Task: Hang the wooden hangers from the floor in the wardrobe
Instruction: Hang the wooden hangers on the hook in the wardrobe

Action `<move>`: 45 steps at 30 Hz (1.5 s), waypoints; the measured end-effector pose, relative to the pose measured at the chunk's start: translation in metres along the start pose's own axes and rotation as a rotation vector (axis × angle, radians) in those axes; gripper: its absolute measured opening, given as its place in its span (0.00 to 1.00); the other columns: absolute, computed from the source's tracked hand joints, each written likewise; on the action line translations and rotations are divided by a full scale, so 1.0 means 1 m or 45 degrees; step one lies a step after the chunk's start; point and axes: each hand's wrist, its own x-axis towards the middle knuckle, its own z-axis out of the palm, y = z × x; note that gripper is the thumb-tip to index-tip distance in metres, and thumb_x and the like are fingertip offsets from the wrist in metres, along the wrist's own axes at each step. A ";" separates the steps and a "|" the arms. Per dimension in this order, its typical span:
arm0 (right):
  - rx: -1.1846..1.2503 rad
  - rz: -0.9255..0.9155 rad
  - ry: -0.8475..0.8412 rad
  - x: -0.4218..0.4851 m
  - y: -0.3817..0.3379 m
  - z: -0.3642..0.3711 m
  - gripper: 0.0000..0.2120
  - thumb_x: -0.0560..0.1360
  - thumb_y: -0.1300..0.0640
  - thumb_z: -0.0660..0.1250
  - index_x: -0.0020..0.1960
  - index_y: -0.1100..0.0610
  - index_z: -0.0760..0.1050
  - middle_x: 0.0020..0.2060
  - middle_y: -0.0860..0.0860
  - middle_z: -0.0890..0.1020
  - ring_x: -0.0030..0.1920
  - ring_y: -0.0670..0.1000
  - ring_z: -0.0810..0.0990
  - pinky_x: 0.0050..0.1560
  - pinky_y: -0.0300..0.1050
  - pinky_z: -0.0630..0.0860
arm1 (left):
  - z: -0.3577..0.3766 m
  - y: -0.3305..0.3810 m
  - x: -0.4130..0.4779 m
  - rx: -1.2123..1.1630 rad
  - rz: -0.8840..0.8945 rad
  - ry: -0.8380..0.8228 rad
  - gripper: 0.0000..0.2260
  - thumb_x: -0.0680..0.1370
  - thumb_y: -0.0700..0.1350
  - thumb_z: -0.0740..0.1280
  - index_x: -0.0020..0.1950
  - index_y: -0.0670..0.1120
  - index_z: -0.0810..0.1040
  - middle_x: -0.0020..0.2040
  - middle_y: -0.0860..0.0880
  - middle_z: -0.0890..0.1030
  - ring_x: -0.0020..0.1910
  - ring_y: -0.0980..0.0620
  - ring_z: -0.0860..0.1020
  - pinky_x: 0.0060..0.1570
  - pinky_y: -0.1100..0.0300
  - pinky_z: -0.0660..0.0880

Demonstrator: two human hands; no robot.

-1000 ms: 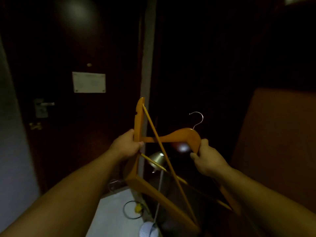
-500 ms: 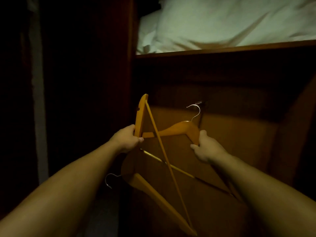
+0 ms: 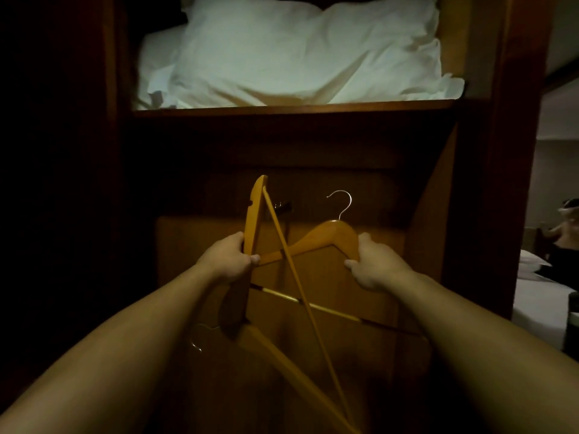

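Note:
I hold two wooden hangers crossed in front of the open wardrobe (image 3: 445, 189). My left hand (image 3: 228, 260) grips the turned hanger (image 3: 254, 214), whose one end points up and whose metal hook (image 3: 197, 336) hangs low by my left forearm. My right hand (image 3: 371, 267) grips the shoulder of the upright hanger (image 3: 326, 238), its silver hook (image 3: 341, 203) pointing up. The thin bars of both hangers cross between my hands. A dark fitting (image 3: 282, 206) sits on the wardrobe's back panel behind them. No rail shows in the dark space under the shelf.
A wooden shelf (image 3: 291, 108) above carries white pillows (image 3: 297, 51). The wardrobe's right side panel (image 3: 513, 151) stands beside a room with a white bed (image 3: 542, 296), where another person is partly visible at the far right edge. The left side is dark.
My view has swung from the entrance door to the right and up into the wardrobe. Both hands keep the same grip on the crossed hangers, now raised before the back panel.

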 end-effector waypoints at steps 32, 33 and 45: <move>0.043 0.095 -0.078 0.268 -0.042 0.118 0.27 0.81 0.54 0.65 0.76 0.58 0.58 0.65 0.61 0.76 0.64 0.62 0.77 0.60 0.54 0.77 | -0.005 -0.019 0.200 0.067 0.124 -0.036 0.16 0.81 0.44 0.66 0.68 0.47 0.70 0.50 0.44 0.80 0.44 0.47 0.79 0.36 0.57 0.75; 0.058 0.098 -0.089 0.273 -0.042 0.122 0.28 0.81 0.54 0.65 0.76 0.57 0.57 0.65 0.60 0.76 0.63 0.62 0.77 0.62 0.56 0.77 | -0.005 -0.019 0.202 0.079 0.119 -0.033 0.16 0.81 0.44 0.66 0.68 0.47 0.71 0.48 0.44 0.79 0.39 0.49 0.78 0.34 0.58 0.74; 0.052 0.018 -0.152 0.299 -0.037 0.141 0.28 0.80 0.55 0.66 0.76 0.53 0.59 0.62 0.58 0.77 0.60 0.59 0.79 0.61 0.56 0.78 | 0.001 -0.010 0.208 0.175 0.087 -0.003 0.15 0.81 0.45 0.65 0.67 0.47 0.71 0.46 0.45 0.80 0.34 0.52 0.76 0.30 0.61 0.72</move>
